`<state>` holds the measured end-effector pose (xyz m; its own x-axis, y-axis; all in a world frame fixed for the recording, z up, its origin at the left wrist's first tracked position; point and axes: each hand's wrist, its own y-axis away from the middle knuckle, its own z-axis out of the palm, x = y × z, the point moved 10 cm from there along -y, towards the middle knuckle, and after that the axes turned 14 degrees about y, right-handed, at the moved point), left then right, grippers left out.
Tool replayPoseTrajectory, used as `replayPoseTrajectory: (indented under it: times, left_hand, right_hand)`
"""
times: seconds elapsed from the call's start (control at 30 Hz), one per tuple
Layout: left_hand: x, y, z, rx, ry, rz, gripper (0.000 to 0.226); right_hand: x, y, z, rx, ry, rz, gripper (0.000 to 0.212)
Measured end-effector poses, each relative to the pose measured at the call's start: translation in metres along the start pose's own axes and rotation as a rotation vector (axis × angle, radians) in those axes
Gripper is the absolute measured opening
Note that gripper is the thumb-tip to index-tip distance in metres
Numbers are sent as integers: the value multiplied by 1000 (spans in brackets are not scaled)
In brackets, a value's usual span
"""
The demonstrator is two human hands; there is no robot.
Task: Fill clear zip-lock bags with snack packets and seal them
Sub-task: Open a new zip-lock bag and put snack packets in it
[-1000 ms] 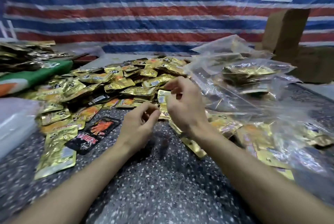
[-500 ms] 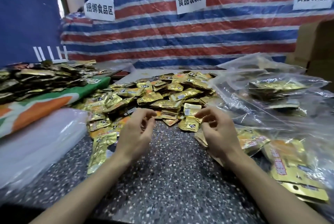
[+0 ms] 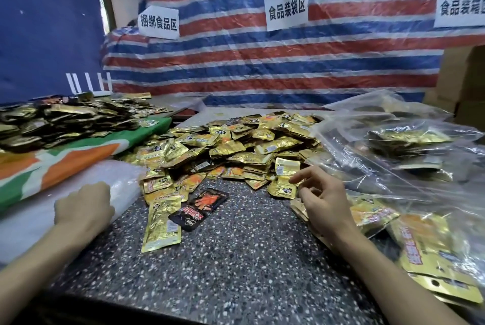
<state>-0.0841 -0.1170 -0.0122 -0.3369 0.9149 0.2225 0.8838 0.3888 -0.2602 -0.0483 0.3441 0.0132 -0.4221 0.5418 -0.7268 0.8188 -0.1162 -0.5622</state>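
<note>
A big heap of gold snack packets (image 3: pixel 236 146) covers the middle of the speckled table (image 3: pixel 236 267). My left hand (image 3: pixel 82 206) lies on the edge of a stack of empty clear bags (image 3: pixel 31 225) at the left; its fingertips are hidden over the plastic. My right hand (image 3: pixel 322 201) hovers at the heap's near right edge with its fingers loosely curled. Its forefinger is by a gold packet (image 3: pixel 283 188), and it holds nothing I can see. Clear bags filled with packets (image 3: pixel 409 141) are piled on the right.
A black packet (image 3: pixel 199 209) and a long gold packet (image 3: pixel 161 222) lie loose in front of the heap. Darker packets (image 3: pixel 65 120) sit on a green and orange sack (image 3: pixel 78 156) at the left. Cardboard boxes (image 3: pixel 464 83) stand at the back right, before a striped tarp wall.
My left hand has moved left from in front of me onto the stack of clear bags. My right hand has drifted right, still over the heap's edge. The view has swung left.
</note>
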Motion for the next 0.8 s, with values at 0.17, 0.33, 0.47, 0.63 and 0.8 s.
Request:
replayPoseTrajectory:
  times: [0.17, 0.33, 0.47, 0.63, 0.8]
  left_hand:
    - [-4, -5, -17, 78, 135, -21, 31]
    - [-13, -22, -24, 64, 241, -93, 41]
    - [-4, -18, -49, 232, 291, -78, 12]
    - [60, 23, -98, 495, 504, 273, 14]
    - [178, 112, -119, 435, 836, 817, 7]
  right_hand:
    - [-1, 1, -2, 7, -13, 6, 39]
    - [-2, 1, -1, -1, -31, 28, 38]
    - [-2, 1, -1, 0, -32, 22, 39]
    - [-3, 1, 0, -2, -43, 38, 35]
    - [-2, 0, 4, -44, -332, 132, 37]
